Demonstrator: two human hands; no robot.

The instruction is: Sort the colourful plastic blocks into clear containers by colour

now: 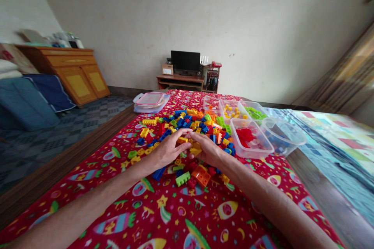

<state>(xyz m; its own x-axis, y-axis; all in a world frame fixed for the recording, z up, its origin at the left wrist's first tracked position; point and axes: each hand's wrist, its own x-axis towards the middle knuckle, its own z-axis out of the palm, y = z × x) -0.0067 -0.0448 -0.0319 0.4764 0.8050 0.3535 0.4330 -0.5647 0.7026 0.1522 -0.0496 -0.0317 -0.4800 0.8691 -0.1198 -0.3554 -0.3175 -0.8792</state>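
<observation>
A pile of small plastic building bricks (187,124) in red, blue, yellow, green and orange lies on a red patterned cloth (175,210). Both my hands meet over the near side of the pile. My left hand (169,148) has its fingers curled around yellow bricks (183,139). My right hand (207,147) is closed on a yellow brick (195,149) and touches the left hand's fingertips. An orange brick (201,175) and a green brick (182,179) lie just below my hands.
Clear plastic tubs stand at the right: one with red bricks (251,138), one with blue (282,136), others with yellow (232,109) and green (255,111). Stacked tub lids (150,101) sit at the far left. A TV stand (181,79) is by the wall, a wooden cabinet (76,74) to the left.
</observation>
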